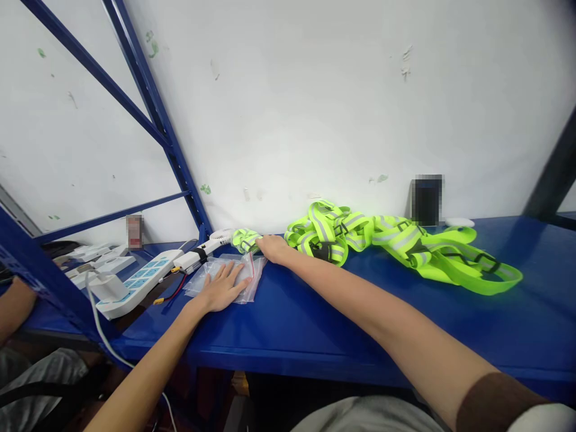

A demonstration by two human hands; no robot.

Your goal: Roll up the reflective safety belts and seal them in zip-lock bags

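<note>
My left hand (224,287) lies flat with its fingers spread on a small stack of clear zip bags (258,282) with a red seal line. Just beyond it, my right hand (273,249) is closed at the right end of a small bundled neon-yellow reflective strap (244,240). Its fingertips are partly hidden, and the edge of a bag lies right below them. To the right of that hand sits a heap of loose neon-yellow reflective straps (321,231) with grey stripes and black buckles. More straps (468,264) trail along the blue tabletop (315,324).
A white power strip (139,285) and a white handheld fan (198,255) lie left of the bags, near a cable with yellow connectors (177,285). A blue metal post (49,270) rises at the left. A dark blurred object (427,201) leans against the wall. Another person's arm (15,306) shows far left.
</note>
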